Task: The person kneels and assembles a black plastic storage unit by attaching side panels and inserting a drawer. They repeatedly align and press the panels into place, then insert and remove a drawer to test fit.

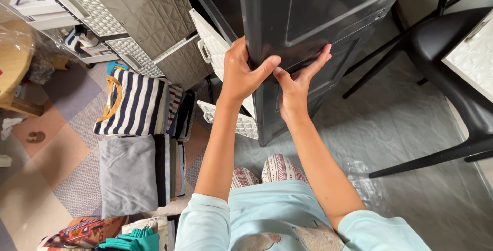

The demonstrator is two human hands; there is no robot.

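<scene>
A tall dark plastic cabinet door (pixel 308 20) stands straight ahead of me. My left hand (pixel 244 71) grips its near edge, thumb stretched across the front. My right hand (pixel 298 81) presses flat on the door face beside it, fingers spread upward and thumb touching the left thumb. Both forearms reach up from my light blue shirt. What lies behind the door is hidden.
Folded clothes sit on the floor at left: a navy-and-white striped piece (pixel 131 104) and a grey stack (pixel 128 174). Woven grey drawer units (pixel 138 10) stand behind them, with a white drawer (pixel 213 51) pulled out. A black chair (pixel 452 61) stands at right.
</scene>
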